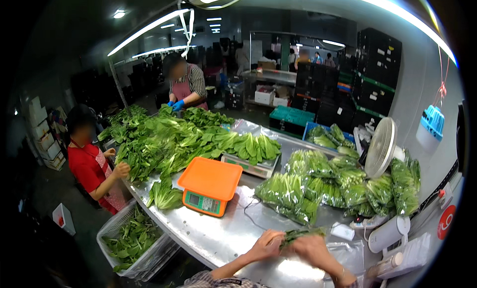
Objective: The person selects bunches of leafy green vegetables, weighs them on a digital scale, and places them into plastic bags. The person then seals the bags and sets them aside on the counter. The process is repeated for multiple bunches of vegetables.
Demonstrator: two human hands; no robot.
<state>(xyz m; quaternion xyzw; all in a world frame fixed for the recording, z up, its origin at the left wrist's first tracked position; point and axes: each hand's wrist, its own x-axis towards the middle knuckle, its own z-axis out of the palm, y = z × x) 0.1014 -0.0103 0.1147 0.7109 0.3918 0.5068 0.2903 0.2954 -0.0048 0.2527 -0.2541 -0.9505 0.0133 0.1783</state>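
Low over the near edge of the steel table point(228, 238), my left hand point(268, 244) closes its fingers on one end of a bagged bundle of leafy greens point(296, 234). Most of that bundle is hidden behind my hands. My right hand point(313, 251) is at its other end, smeared by motion, so its finger grip is unclear. A clear plastic bag point(348, 255) lies flat to the right of that hand. Beyond my hands, several filled bags of greens point(285, 191) are piled on the table.
An orange scale point(209, 181) stands mid-table, before a second scale point(253, 166) loaded with greens. Loose greens point(164, 134) heap to the left. Two co-workers point(92, 164) stand across. A crate of leaves point(131, 243) sits below the table; a fan point(381, 148) and white jug point(387, 234) are right.
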